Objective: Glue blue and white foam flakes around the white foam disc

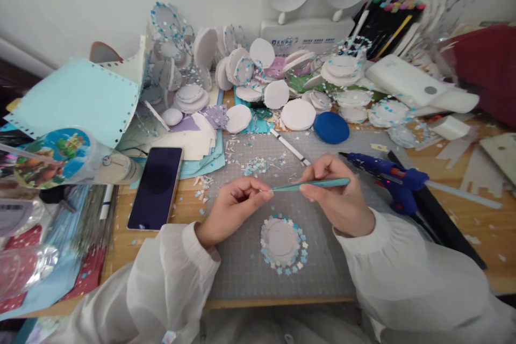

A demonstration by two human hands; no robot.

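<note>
My right hand (334,191) is closed round teal tweezers (322,184), held almost level and pointing left. At their tip, the thumb and fingers of my left hand (239,201) are pinched together; a tiny pale piece seems to be there, too small to name. Just below both hands, a round white disc (280,239) ringed with small blue and white paper flowers lies flat on the grey cutting mat (242,274). Beyond my hands is a small pile of loose paper flowers (258,165), with a white pen (289,146) to its right.
A blue glue gun (389,174) lies at right beside a black bar (443,220). At left are a phone (155,188) and a plastic cup (113,164). Along the back stand many white discs (298,114), a blue round lid (331,127) and a two-headed lamp (306,29).
</note>
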